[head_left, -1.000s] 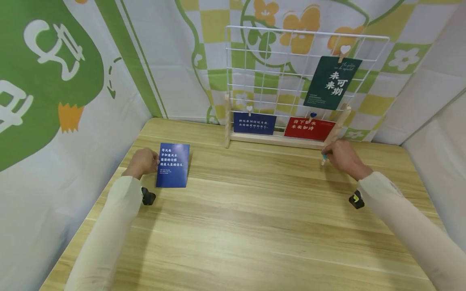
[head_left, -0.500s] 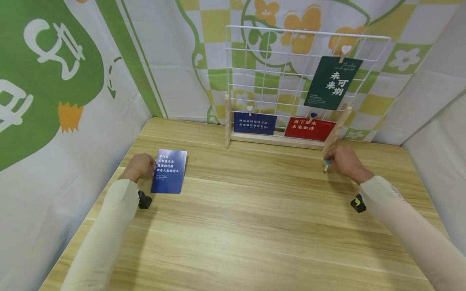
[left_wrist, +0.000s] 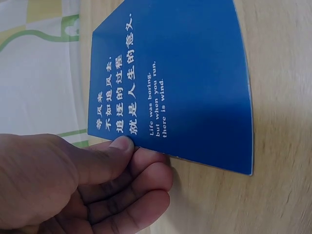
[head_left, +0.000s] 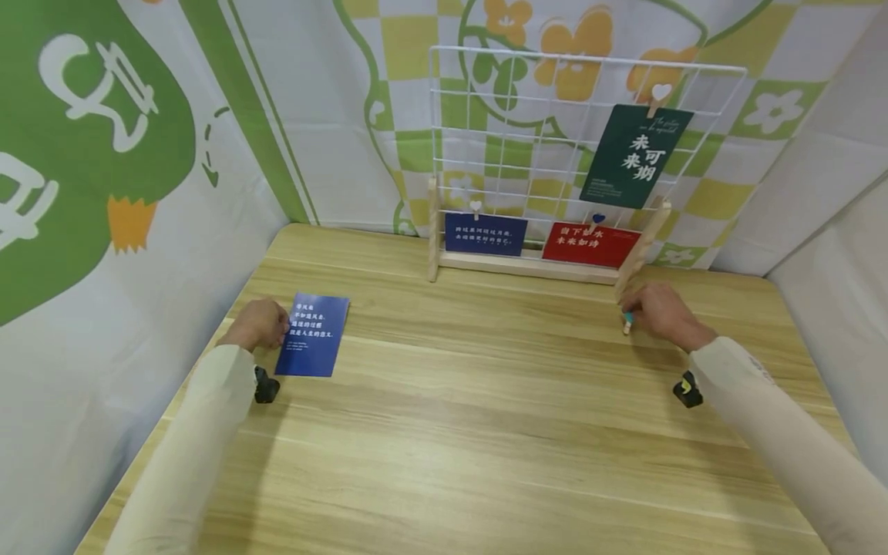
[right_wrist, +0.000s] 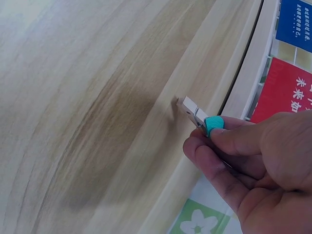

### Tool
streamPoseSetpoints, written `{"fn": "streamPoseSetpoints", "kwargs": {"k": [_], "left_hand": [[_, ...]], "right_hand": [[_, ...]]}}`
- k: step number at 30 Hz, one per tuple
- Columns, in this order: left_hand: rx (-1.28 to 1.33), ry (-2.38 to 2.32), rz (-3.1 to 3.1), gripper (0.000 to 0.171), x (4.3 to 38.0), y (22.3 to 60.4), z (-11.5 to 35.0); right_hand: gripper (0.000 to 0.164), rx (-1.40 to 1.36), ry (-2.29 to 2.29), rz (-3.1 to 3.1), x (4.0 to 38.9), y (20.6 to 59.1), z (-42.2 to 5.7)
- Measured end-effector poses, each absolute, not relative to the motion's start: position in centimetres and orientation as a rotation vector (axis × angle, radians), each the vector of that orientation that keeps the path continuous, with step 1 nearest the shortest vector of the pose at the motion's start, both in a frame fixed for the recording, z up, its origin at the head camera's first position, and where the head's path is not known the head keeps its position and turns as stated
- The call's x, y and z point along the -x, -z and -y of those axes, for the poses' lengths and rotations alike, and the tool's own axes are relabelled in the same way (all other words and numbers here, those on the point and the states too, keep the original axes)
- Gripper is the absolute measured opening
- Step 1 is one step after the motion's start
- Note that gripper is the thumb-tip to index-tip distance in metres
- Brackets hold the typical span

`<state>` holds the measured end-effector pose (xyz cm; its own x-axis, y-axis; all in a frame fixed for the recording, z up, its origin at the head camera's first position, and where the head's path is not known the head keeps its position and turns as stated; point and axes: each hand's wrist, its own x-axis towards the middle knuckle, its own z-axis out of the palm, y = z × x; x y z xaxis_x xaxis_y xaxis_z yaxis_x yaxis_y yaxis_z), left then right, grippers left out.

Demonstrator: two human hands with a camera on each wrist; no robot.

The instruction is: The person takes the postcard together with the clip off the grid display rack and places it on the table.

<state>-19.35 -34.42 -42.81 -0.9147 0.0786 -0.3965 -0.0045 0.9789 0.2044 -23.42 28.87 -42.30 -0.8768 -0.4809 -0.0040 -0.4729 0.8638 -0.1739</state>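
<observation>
My left hand (head_left: 260,324) pinches the left edge of a blue card (head_left: 314,336) with white writing, the thumb on top and the fingers beneath. In the left wrist view the card (left_wrist: 195,83) bends slightly over the wood. My right hand (head_left: 662,312) pinches a small wooden clothespin (head_left: 627,322) with a teal decoration, held by the right foot of a white wire grid rack (head_left: 513,131). The right wrist view shows the clothespin (right_wrist: 195,111) between thumb and fingers, its tip pointing away from the hand.
On the rack hang a green card (head_left: 634,158), a red card (head_left: 590,244) and a smaller blue card (head_left: 484,236), each with a heart clothespin. The rack stands on a wooden base (head_left: 527,267) at the back of the wooden table (head_left: 444,432). Patterned cloth (head_left: 409,54) hangs behind.
The left hand has drawn the blue card toward the left and nearer the body. My right hand, with the clothespin, has shifted slightly nearer and to the right.
</observation>
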Motion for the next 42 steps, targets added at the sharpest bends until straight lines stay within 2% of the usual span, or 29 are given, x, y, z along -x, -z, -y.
{"fn": "streamPoseSetpoints", "kwargs": {"k": [18, 33, 42], "left_hand": [[-0.17, -0.212, -2.679, 0.014, 20.2, 41.4, 35.8], [-0.007, -0.268, -2.624, 0.017, 20.7, 41.1, 36.5], [0.004, -0.238, -2.632, 0.015, 20.9, 41.2, 36.5]], "right_hand": [[0.014, 0.714, 0.238, -2.949, 23.5, 42.8, -29.7], [0.016, 0.699, 0.236, -2.945, 23.8, 42.8, -29.8], [0.016, 0.686, 0.268, -2.922, 24.2, 43.0, -30.0]]}}
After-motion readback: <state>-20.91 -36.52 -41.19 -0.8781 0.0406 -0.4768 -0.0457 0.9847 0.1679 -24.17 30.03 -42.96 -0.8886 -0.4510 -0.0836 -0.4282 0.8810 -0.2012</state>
